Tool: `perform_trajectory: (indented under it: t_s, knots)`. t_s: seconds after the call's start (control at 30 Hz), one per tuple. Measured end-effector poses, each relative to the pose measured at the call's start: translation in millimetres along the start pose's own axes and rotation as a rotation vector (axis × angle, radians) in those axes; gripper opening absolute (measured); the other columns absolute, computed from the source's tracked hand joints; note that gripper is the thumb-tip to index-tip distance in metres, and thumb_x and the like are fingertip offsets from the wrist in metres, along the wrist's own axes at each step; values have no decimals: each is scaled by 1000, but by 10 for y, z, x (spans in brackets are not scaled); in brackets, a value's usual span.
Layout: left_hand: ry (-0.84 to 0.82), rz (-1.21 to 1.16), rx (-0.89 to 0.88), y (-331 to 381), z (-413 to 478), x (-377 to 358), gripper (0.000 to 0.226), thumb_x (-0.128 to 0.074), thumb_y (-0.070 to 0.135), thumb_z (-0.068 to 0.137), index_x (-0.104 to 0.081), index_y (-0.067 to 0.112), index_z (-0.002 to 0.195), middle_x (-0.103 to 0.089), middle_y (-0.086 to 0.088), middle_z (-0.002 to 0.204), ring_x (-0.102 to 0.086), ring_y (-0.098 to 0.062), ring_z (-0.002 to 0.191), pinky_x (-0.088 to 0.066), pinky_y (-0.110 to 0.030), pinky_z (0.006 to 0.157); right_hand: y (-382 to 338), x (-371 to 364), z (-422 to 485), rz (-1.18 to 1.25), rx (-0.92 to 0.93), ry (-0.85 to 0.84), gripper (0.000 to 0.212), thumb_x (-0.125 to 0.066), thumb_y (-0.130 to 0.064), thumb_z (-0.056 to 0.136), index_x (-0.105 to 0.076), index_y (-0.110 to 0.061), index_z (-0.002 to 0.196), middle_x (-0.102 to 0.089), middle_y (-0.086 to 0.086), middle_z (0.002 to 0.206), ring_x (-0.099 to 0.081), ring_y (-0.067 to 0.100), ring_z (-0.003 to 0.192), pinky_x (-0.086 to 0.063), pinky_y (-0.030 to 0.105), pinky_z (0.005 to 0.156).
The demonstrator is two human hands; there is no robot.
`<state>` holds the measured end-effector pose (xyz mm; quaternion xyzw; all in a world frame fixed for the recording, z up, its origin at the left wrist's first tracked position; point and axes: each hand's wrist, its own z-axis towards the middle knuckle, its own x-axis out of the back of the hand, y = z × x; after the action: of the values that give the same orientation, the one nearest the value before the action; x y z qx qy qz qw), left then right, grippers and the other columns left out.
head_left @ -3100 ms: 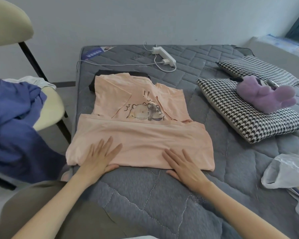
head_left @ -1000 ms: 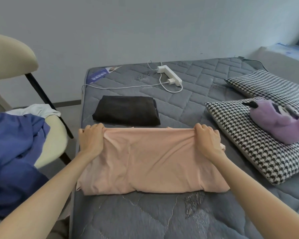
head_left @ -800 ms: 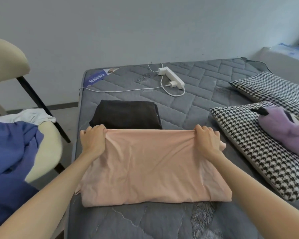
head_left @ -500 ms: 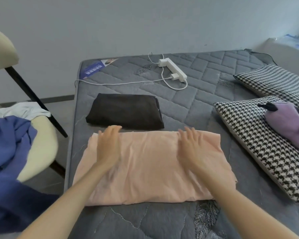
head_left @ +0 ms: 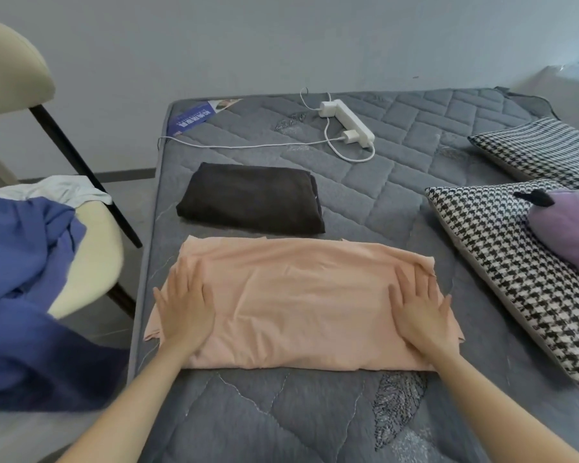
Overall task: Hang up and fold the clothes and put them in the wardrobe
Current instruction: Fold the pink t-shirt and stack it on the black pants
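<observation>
1. A grey quilted mattress (head_left: pixel 398 202) stands against a pale wall, with a white power strip (head_left: pixel 346 123) near its far edge.
2. A folded peach shirt (head_left: pixel 298 305) lies on the mattress, just in front of a folded dark garment (head_left: pixel 251 198).
3. The left hand (head_left: pixel 184 305) and right hand (head_left: pixel 422 312) press flat on the shirt's ends, fingers straight, grasping nothing.
4. Left, a cream chair (head_left: pixel 91 262) holds blue cloth (head_left: pixel 20 262); right, houndstooth pillows (head_left: pixel 502 262).

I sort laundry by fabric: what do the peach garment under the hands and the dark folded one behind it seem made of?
The peach garment looks like thin, matte knit jersey, perhaps cotton: it lies flat with fine, soft wrinkles. The dark folded garment looks thicker and slightly fuzzy, perhaps fleece or terry: bulky rounded edges, no shine. The fibre itself cannot be told.
</observation>
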<state>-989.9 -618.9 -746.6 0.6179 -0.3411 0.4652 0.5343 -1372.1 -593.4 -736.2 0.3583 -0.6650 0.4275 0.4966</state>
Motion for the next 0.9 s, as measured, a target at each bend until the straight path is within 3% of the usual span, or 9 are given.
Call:
perform_trajectory:
  t_s: [0.13,0.23,0.37,0.47,0.6,0.67,0.77,0.9]
  knots:
    - [164,-127,148,0,-177,128,51,-45,17,95,-34,10,144,-40,-17,139,-38,-37,124,-31,-49,105,-238,-47,-184,78,64,71,51,-19,-34,103,-17,-25,154,-5,7,162,3,26,149,5,55,117]
    - [215,-135,264,0,-303,209,39,-53,19,92,-49,3,127,-49,-21,121,-45,-40,111,-35,-51,95,-528,-163,-427,109,193,47,50,-23,-32,104,-19,-26,153,-6,3,163,3,22,150,5,50,118]
    - [162,-371,407,-79,-485,245,28,-49,27,95,-51,3,108,-58,-14,107,-56,-34,98,-46,-45,84,-961,-343,-746,59,384,46,49,-23,-34,104,-17,-31,153,-5,0,163,3,20,150,5,49,117]
    - [46,-312,420,-188,-574,277,29,-45,37,96,-50,9,103,-58,-7,100,-52,-25,85,-39,-37,71,-1172,-440,-902,76,441,-15,48,-20,-36,105,-14,-34,153,-2,-2,163,6,19,150,7,49,117]
    - [-51,-209,349,-274,-600,285,30,-37,30,100,-52,8,111,-59,-11,106,-56,-30,95,-44,-39,78,-1217,-485,-986,73,453,-41,49,-19,-37,105,-11,-35,153,-1,-1,163,6,20,150,8,52,118]
    - [4,-343,337,-280,-579,319,27,-34,25,101,-52,8,111,-58,-12,106,-56,-32,98,-42,-39,78,-1188,-481,-988,58,465,-43,49,-18,-37,105,-9,-36,153,1,-3,163,7,20,150,8,53,117]
    - [126,-628,406,-251,-536,394,15,-35,19,100,-43,9,92,-52,-5,83,-52,-30,87,-37,-38,71,-1117,-475,-962,2,463,-63,48,-15,-40,105,-3,-43,152,6,-7,162,10,20,149,8,59,115]
    - [158,-614,300,-261,-571,419,18,-36,22,101,-38,9,89,-47,-3,75,-45,-20,69,-33,-36,62,-1009,-474,-936,-59,417,-65,48,-10,-50,102,8,-54,146,12,-14,161,13,20,149,10,68,108]
